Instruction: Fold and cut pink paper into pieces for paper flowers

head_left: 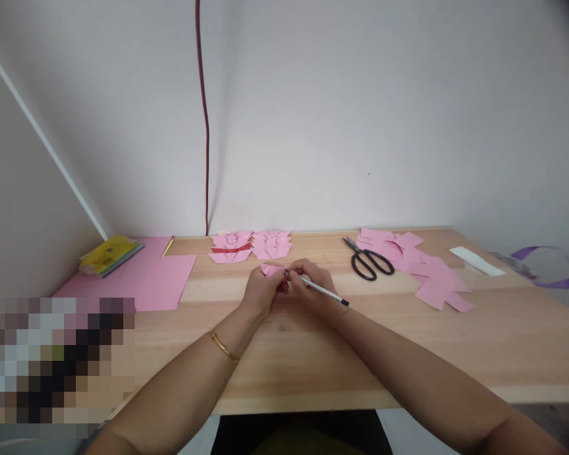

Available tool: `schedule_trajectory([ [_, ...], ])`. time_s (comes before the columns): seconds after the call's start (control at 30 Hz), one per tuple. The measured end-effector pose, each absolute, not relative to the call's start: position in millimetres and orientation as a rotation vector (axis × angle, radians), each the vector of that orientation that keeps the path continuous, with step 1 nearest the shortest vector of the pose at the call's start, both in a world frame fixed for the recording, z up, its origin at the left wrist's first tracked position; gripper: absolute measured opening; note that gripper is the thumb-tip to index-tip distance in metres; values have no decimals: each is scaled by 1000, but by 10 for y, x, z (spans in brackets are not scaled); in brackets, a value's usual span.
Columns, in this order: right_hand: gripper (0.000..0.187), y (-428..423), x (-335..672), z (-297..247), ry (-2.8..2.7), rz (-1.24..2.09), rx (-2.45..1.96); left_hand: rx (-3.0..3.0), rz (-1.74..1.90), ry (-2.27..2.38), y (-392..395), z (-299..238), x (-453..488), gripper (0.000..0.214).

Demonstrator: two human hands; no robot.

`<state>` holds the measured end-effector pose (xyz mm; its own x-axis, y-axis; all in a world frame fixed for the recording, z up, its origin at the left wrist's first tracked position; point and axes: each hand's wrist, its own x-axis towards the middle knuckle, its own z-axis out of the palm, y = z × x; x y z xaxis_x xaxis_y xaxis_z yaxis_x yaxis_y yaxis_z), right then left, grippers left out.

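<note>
My left hand (262,292) is closed around a small folded piece of pink paper (271,270), held just above the middle of the table. Close beside it, my right hand (313,283) grips a white pencil (326,292) with a black end. The pencil slants back over the right wrist, and its front end meets the paper near the left thumb. My fingers partly hide the paper and the pencil's point. Beyond my hands, folded pink paper pieces (271,245) lie in two overlapping groups, with a red strip (230,249) among the left group.
Black-handled scissors (367,259) lie to the right, beside scattered pink paper cutouts (439,281). Farther right are a white strip (477,261) and a purple band (545,284). At left, pink sheets (161,284) lie under a yellow packet (110,254), near a yellow pencil (167,246).
</note>
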<state>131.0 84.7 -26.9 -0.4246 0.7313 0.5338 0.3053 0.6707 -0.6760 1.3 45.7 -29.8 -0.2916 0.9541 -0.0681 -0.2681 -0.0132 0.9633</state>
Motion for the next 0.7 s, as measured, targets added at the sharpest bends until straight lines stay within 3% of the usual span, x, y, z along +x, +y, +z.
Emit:
schedule_trajectory([
  [0.7, 12, 877, 1323, -300, -2050, 587, -786, 848, 1526, 1211, 479, -359, -9, 6],
])
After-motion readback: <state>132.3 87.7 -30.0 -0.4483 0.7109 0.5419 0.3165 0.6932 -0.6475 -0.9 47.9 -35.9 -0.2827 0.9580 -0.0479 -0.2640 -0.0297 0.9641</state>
